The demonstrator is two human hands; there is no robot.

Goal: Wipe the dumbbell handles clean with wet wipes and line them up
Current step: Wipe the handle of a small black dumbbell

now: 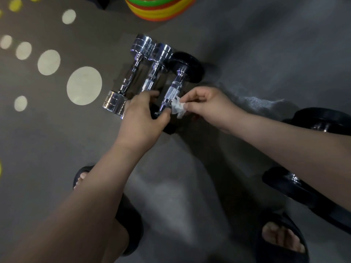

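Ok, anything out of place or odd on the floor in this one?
Nothing spilled or damaged. The only stray: a black dumbbell lying off to the right, apart from the three-dumbbell row, partly hidden under the forearm.

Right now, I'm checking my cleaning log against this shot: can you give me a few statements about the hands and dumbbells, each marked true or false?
1. The right hand pinches a white wipe at the handle of the black-ended dumbbell. True.
2. The left hand hangs idle. False: it grips that dumbbell's near end.
3. The black-ended dumbbell lies side by side with two others. True.
4. Those two also have black ends. False: both are chrome dumbbells.
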